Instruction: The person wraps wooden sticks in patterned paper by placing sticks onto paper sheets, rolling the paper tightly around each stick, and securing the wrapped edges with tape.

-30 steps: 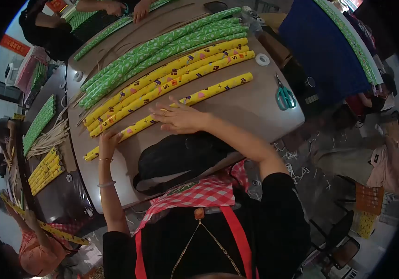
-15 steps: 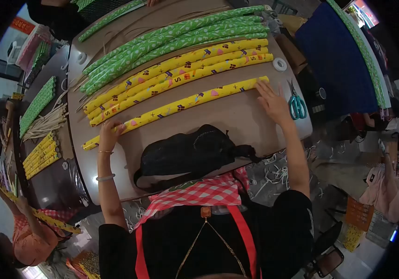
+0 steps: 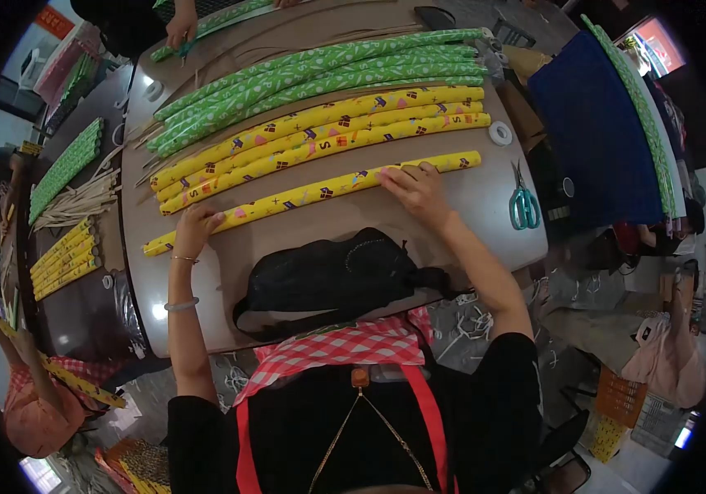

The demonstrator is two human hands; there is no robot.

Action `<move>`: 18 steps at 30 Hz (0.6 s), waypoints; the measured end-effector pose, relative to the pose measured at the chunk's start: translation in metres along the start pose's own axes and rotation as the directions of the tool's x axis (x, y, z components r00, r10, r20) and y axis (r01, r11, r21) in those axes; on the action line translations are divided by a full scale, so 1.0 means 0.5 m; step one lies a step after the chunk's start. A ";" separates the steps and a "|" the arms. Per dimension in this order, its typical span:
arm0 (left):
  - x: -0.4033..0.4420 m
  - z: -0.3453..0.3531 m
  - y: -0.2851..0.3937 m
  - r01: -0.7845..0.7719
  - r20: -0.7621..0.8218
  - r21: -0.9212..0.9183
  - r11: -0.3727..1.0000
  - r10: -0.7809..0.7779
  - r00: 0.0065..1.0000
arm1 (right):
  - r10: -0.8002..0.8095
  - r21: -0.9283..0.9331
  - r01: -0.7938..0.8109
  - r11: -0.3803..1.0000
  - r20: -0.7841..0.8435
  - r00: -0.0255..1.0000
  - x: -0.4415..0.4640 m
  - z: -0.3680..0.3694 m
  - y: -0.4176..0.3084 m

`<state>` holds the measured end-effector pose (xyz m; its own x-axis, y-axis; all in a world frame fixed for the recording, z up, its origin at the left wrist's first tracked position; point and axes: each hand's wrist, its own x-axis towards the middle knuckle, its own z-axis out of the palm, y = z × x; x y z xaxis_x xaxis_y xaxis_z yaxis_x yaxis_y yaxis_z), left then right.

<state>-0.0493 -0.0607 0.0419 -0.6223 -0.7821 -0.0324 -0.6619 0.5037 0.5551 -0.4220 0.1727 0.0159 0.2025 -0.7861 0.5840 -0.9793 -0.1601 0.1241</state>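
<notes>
Dim overall; glare on table (image 3: 160,311); fisheye-warped edges.

Both hands, left (image 3: 197,230) and right (image 3: 417,193), touch a yellow patterned tube (image 3: 304,194) on the counter (image 3: 497,226); a black bag (image 3: 328,273) lies at the near edge, teal-handled scissors (image 3: 524,206) near the right edge.

At upper left, a co-worker (image 3: 127,25) was cut off and a red sign's (image 3: 55,22) lettering too small; the left hand (image 3: 195,229) hid part of the yellow roll (image 3: 312,193).

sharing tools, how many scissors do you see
2: one pair on the table, right side; another partly hidden in a co-worker's hand, top left. More may be hidden.
</notes>
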 end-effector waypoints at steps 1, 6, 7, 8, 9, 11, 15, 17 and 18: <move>0.000 0.003 -0.002 -0.007 0.001 0.008 1.000 0.007 1.000 | -0.055 -0.042 0.056 0.998 0.007 0.998 -0.002 -0.003 0.000; -0.001 0.003 -0.002 -0.023 -0.012 -0.013 1.000 0.022 1.000 | -0.061 0.024 0.061 0.998 0.001 0.998 -0.023 0.006 -0.001; -0.001 0.001 0.003 -0.001 -0.012 -0.003 1.000 0.001 1.000 | -0.053 0.076 0.057 0.995 -0.055 0.997 -0.024 0.004 -0.002; -0.001 0.001 0.007 0.020 -0.012 0.006 1.000 -0.020 1.000 | -0.059 0.070 0.063 0.996 -0.052 0.997 -0.024 0.004 -0.003; -0.001 0.002 0.006 0.019 -0.013 -0.002 1.000 -0.019 1.000 | 0.055 0.060 -0.056 0.997 0.008 0.998 -0.007 -0.008 -0.015; -0.002 0.004 -0.004 0.022 -0.021 -0.034 0.999 -0.022 1.000 | 0.179 0.032 -0.182 0.983 0.073 0.981 0.006 -0.006 -0.030; 0.002 0.004 -0.008 -0.023 -0.003 -0.040 0.999 0.023 1.000 | 0.051 0.019 -0.051 0.999 0.034 0.998 -0.020 0.019 -0.029; 0.004 0.008 -0.012 0.038 0.002 -0.065 0.997 -0.038 0.999 | 0.018 0.113 -0.015 0.993 -0.019 1.000 -0.009 0.029 -0.041; 0.005 0.009 -0.006 0.028 0.012 -0.075 0.997 -0.027 1.000 | 0.024 0.101 -0.023 0.995 -0.009 1.000 -0.002 0.024 -0.042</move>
<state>-0.0508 -0.0627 0.0363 -0.6088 -0.7912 -0.0574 -0.6458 0.4523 0.6151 -0.4018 0.1698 0.0033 0.1792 -0.7843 0.5939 -0.9790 -0.2018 0.0290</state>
